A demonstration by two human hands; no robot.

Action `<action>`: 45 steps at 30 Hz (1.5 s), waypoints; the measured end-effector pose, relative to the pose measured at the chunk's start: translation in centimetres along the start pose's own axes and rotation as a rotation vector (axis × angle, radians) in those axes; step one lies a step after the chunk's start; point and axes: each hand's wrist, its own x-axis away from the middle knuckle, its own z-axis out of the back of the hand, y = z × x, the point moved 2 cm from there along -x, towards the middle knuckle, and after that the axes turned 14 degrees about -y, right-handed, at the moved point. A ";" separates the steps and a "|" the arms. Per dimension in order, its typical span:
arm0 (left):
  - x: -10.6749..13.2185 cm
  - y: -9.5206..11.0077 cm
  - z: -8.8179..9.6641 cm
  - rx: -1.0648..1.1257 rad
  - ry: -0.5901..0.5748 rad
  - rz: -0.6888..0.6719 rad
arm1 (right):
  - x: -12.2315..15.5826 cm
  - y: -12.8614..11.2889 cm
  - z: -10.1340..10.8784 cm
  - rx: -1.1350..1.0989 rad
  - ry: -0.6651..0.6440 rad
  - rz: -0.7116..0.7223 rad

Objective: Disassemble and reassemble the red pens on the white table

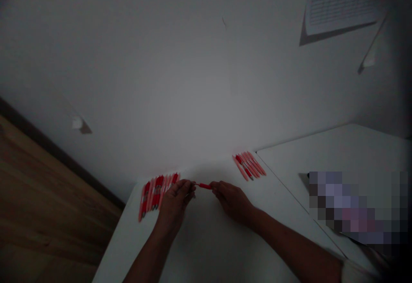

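Between my hands, above the white table (206, 240), is a red pen (204, 185). Its red barrel end is pinched in the fingertips of my right hand (231, 198). My left hand (176, 199) is closed at the pen's thinner end; the fingers hide exactly what part they grip. Just left of that hand lies a row of several red and pink pens (154, 193), partly covered by it. Beyond my right hand, near the wall, a smaller group of pink pens (252, 165) lies side by side, with one darker red pen (244, 167) among them.
A pale wall (193, 81) rises directly behind the table. A second white tabletop (299, 158) adjoins on the right, with a blurred-out object (347, 210) on it. Wooden boards (48, 210) stand at the left. A printed sheet (341, 8) hangs at the upper right.
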 end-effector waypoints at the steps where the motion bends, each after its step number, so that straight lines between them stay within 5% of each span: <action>1: 0.0 0.0 0.0 0.000 -0.002 0.001 | 0.0 0.0 0.0 -0.001 0.004 0.004; 45: 0.3 -0.6 -0.3 -0.297 -0.089 -0.017 | 0.3 -0.4 0.2 0.038 -0.025 0.037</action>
